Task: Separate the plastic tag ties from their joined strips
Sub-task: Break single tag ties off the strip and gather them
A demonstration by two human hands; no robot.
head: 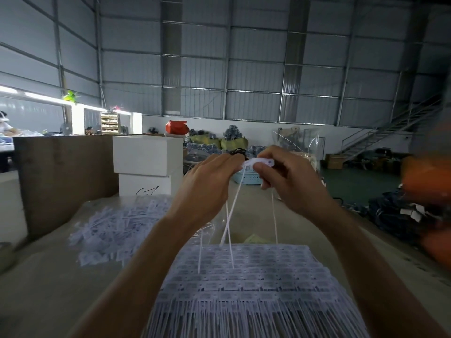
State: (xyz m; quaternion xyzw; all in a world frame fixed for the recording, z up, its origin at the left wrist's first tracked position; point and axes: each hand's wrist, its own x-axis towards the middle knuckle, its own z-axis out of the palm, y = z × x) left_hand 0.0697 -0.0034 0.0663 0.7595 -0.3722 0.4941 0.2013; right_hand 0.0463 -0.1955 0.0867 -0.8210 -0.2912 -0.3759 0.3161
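Your table [56, 284] carries a stack of joined tag strips [246, 276] nearest you | loose pile of separated ties [117, 228] lies left of the stack | your left hand [207, 186] and right hand [290, 184] each pinch one short tag strip [260, 163], raised above the stack, tails hanging down

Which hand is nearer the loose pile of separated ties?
Left. The left hand is raised just right of the loose pile; the right hand is farther right, both pinching one strip.
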